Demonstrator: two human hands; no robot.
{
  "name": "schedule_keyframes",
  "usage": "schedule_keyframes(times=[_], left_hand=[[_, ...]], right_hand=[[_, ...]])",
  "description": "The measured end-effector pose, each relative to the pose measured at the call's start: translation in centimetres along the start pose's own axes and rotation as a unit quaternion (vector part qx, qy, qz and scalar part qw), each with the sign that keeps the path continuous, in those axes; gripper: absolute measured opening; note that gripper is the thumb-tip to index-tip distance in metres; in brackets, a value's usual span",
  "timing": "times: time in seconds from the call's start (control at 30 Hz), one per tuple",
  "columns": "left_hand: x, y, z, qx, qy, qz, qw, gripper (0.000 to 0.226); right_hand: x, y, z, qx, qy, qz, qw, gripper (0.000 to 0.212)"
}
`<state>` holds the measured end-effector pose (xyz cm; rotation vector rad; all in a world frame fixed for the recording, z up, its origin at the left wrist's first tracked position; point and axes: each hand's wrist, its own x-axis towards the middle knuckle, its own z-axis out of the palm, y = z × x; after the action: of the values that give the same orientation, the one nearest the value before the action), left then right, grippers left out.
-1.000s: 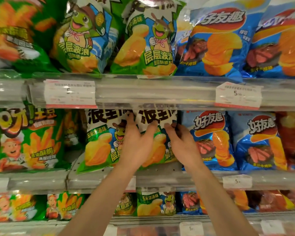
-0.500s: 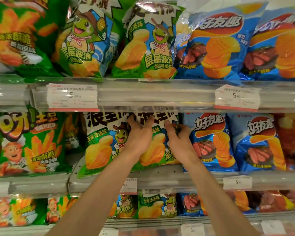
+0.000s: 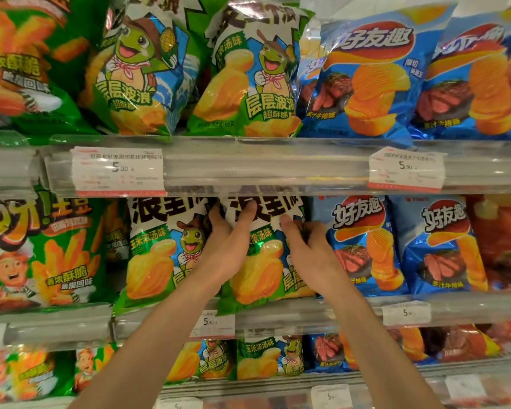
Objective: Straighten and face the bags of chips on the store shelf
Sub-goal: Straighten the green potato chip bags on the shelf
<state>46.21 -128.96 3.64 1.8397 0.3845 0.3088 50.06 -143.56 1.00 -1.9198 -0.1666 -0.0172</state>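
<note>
Green and white foil marks the bag of chips (image 3: 263, 261) that both hands are working on, standing on the middle shelf (image 3: 322, 315) with its top edge tucked up under the clear price rail (image 3: 248, 166) of the shelf above. From the head camera, the left hand (image 3: 227, 246) lies on the bag's left half, thumb laid across the black lettering near the top and the other fingers wrapped round the bag's left edge, into the gap beside the neighbouring green bag (image 3: 157, 255). The right hand (image 3: 307, 249) is on the bag's right half, thumb flat on the front, fingers curled round the right edge where it meets a blue bag (image 3: 363, 246). So the bag sits between the two hands, gripped by its upper sides, with its lower part bulging forward over the shelf lip and just above a price tag (image 3: 211, 323). It stands roughly upright and faces forward, slightly overlapping the neighbouring green bag. Further right on the same shelf stand a second blue bag (image 3: 437, 246) and a red one (image 3: 502, 243); to the far left is a green bag with fries printed on it (image 3: 42, 252). More bags of the same kinds fill the shelves above and below.
</note>
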Motion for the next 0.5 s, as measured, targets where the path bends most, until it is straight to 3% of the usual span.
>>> schedule_keyframes(times=[0.23, 0.33, 0.5], left_hand=[[0.9, 0.2, 0.7, -0.053, 0.01, 0.005, 0.999, 0.078], [1.2, -0.3, 0.8, -0.068, 0.026, 0.018, 0.997, 0.078], [0.6, -0.9, 0.7, -0.052, 0.059, 0.06, 0.995, 0.075]], right_hand=[[1.2, -1.2, 0.3, 0.11, -0.005, -0.005, 0.994, 0.042], [1.2, -0.5, 1.5, 0.104, 0.034, -0.014, 0.994, 0.055], [-0.3, 0.0, 2.8, 0.058, 0.099, -0.051, 0.992, 0.053]])
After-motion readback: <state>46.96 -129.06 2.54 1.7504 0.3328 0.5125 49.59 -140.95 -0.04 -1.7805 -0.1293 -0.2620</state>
